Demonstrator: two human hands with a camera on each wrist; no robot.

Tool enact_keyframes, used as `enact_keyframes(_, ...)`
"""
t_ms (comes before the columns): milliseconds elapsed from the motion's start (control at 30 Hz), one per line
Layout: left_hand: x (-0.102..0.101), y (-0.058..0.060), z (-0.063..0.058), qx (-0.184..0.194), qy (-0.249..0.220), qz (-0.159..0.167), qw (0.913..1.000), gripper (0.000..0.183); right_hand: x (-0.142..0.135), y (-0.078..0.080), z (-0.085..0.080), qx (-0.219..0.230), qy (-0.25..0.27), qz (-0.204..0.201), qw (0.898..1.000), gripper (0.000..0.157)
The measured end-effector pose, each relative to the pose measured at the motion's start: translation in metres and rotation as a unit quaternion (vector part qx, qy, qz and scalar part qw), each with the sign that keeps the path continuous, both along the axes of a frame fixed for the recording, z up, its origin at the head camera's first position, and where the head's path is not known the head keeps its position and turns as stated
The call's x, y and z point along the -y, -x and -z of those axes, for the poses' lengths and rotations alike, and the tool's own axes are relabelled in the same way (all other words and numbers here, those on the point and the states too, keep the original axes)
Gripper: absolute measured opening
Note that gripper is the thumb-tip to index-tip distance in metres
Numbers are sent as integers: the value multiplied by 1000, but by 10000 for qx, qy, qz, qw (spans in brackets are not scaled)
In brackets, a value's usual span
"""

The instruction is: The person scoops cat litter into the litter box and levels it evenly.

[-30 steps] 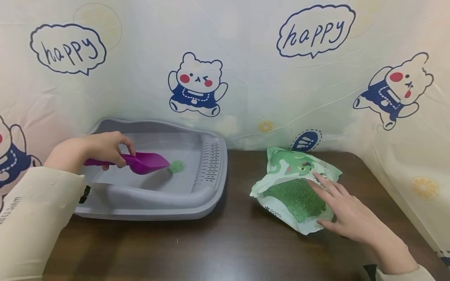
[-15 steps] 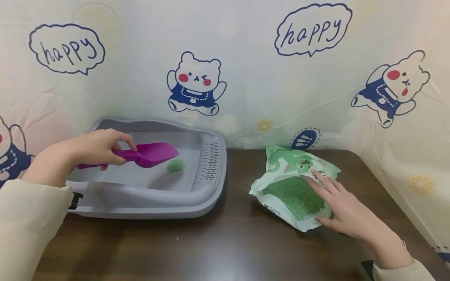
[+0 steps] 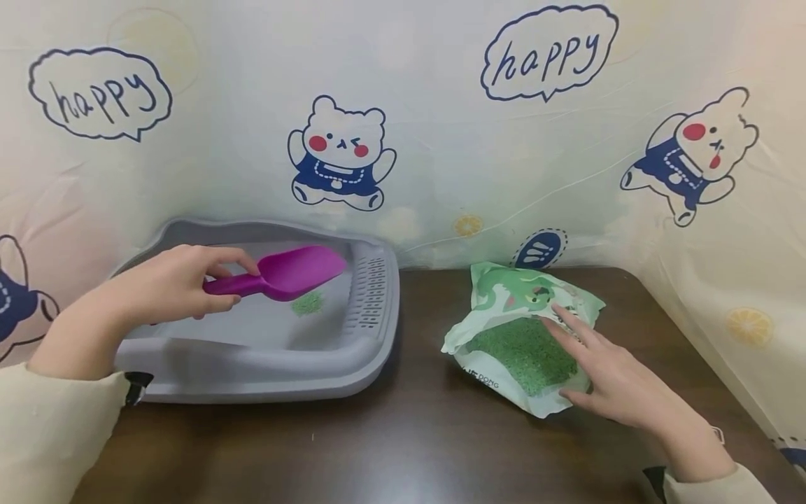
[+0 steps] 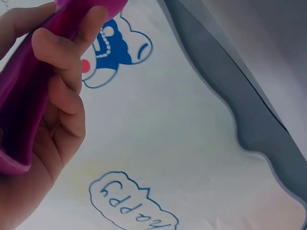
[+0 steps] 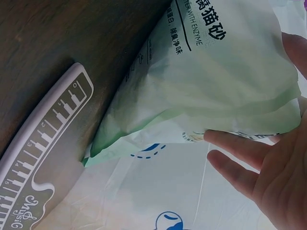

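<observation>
My left hand [image 3: 182, 287] grips a purple scoop [image 3: 301, 271] by its handle, holding it over the grey litter box [image 3: 264, 378]. The scoop's bowl points right and shows bare plastic inside. In the left wrist view the fingers [image 4: 64, 103] curl around the hollow handle [image 4: 29, 91]. A small patch of green litter [image 3: 307, 303] lies on the box floor below the bowl. My right hand [image 3: 620, 378] rests with spread, straight fingers at the side of the litter bag [image 3: 506, 290]. The bag's mouth gapes toward me, full of green granules [image 3: 525, 353].
Both things stand on a dark brown table [image 3: 327, 448], with a printed cloth [image 3: 441, 140] hung behind and at the sides. Right of the bag, a flat ruler-like piece [image 5: 48, 124] with a scale and "Music" lettering shows in the right wrist view.
My left hand has lifted the scoop and moved it right, away from the patch of litter. The right hand stays at the bag. The head view has shifted slightly.
</observation>
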State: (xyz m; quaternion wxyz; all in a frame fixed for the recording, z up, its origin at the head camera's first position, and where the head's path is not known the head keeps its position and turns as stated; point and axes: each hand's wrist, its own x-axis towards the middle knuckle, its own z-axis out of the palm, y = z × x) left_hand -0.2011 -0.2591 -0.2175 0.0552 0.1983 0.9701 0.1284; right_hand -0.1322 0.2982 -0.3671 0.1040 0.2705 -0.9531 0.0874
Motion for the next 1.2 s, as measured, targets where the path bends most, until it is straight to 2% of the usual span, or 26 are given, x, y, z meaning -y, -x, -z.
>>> enact_keyframes(333, -16, -14, 11, -742, -133, 483, 9960, 43, 2, -2, 0, 186, 114, -19, 9998, 108)
enact_keyframes(700, -40, -20, 23, -744, -395, 822, 9930, 43, 2, 0, -2, 236, -2, 92, 9997, 107)
enact_keyframes(1033, -53, -30, 25, -971, -458, 1094, 9882, 43, 4, 0, -3, 81, -51, 12, 10000, 109)
enact_keyframes(1200, -61, -34, 28, -1011, -561, 1329, 9844, 44, 3, 0, -1, 71, -36, 23, 10000, 112)
